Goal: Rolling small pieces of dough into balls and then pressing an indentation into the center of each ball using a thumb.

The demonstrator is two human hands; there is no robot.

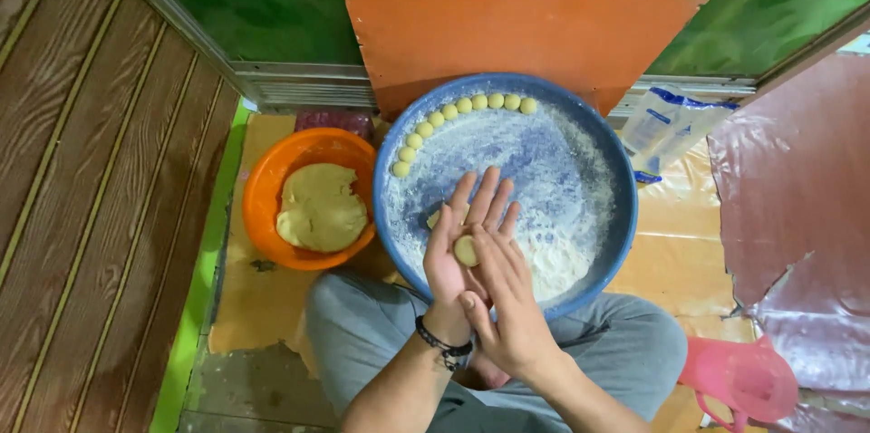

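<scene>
We note the floured blue basin beside the orange bowl of dough. Our left hand, flat and open, cradles the dough ball; our right hand presses across it. In our judgement, light, even circular pressure suits.

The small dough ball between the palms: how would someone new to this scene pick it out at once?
Start at the big round blue floured tray. Over its near edge, the left hand lies palm up with the right hand laid across it. The small pale dough ball sits between them, unlike the finished balls lined along the far rim.
</scene>
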